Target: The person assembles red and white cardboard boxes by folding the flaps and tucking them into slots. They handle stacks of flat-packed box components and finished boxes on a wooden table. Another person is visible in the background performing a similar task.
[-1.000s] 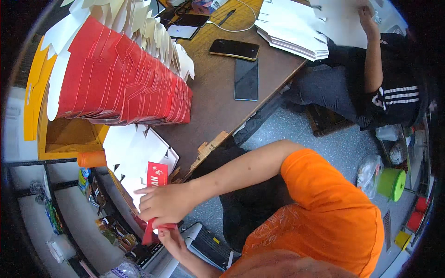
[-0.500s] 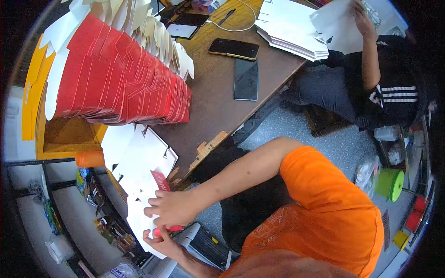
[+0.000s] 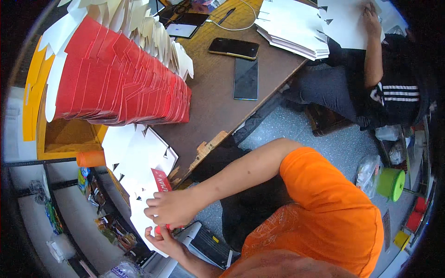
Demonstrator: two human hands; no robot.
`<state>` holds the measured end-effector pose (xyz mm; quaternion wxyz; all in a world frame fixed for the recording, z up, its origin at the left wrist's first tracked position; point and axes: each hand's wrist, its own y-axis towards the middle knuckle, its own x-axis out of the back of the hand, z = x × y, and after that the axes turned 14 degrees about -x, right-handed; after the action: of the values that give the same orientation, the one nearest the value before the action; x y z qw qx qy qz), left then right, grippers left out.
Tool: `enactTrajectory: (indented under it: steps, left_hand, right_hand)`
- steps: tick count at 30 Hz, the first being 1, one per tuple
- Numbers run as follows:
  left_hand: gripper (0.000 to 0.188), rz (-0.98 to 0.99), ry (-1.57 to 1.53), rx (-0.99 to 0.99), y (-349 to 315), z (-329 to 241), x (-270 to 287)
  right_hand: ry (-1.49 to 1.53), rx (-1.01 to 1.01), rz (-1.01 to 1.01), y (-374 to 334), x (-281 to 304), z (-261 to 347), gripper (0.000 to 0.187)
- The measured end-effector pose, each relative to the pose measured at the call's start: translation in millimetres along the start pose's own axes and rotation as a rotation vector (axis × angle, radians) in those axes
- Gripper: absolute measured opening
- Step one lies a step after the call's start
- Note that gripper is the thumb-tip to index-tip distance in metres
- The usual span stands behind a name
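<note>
White die-cut card sheets (image 3: 134, 171) with small dark-edged notches lie at the near end of the table. Over the lowest sheet, my right hand (image 3: 171, 209) bends its fingers down; its palm side is hidden. A red strip with white lettering (image 3: 161, 180) sticks out beyond this hand's knuckles. Just below, my left hand (image 3: 166, 243) curls its thumb and fingers around a small red piece (image 3: 161, 229) against the card. The hands cover most of that red piece, so its kind does not show.
A tall stack of red card blanks (image 3: 125, 78) stands on the table. Two phones (image 3: 245, 79) lie on the wood (image 3: 213, 92). Across the table, another person's hand (image 3: 371, 21) rests on a white sheet beside a white card stack (image 3: 292, 28). Shelves (image 3: 79, 208) hold packets at left.
The lower white sheet and both my hands have shifted slightly to the right. The co-worker's sheet now lies flatter, with the hand spread on it.
</note>
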<state>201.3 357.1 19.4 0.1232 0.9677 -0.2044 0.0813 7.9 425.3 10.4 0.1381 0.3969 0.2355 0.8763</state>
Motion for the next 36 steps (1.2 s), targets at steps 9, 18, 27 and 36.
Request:
enactTrajectory:
  steps: [9, 18, 27, 36]
  left_hand:
    - [0.038, -0.099, -0.042, 0.062, 8.9, 11.9, 7.3]
    - [0.034, -0.041, 0.200, -0.158, -2.0, -1.0, -1.4]
    - [0.039, -0.064, 0.168, -0.244, 3.0, -2.4, 4.1]
    - [0.039, 0.059, 0.215, -0.254, 0.4, -4.4, 5.1]
  right_hand:
    - [-0.112, -0.231, -0.231, 9.4, -15.7, -4.8, 0.035]
    - [0.265, -0.242, 0.039, 7.2, -7.7, -8.6, 0.036]
    - [0.305, -0.360, 0.070, 7.2, 1.3, -2.4, 0.022]
    - [0.291, -0.206, 0.147, 5.6, 9.8, -5.0, 0.021]
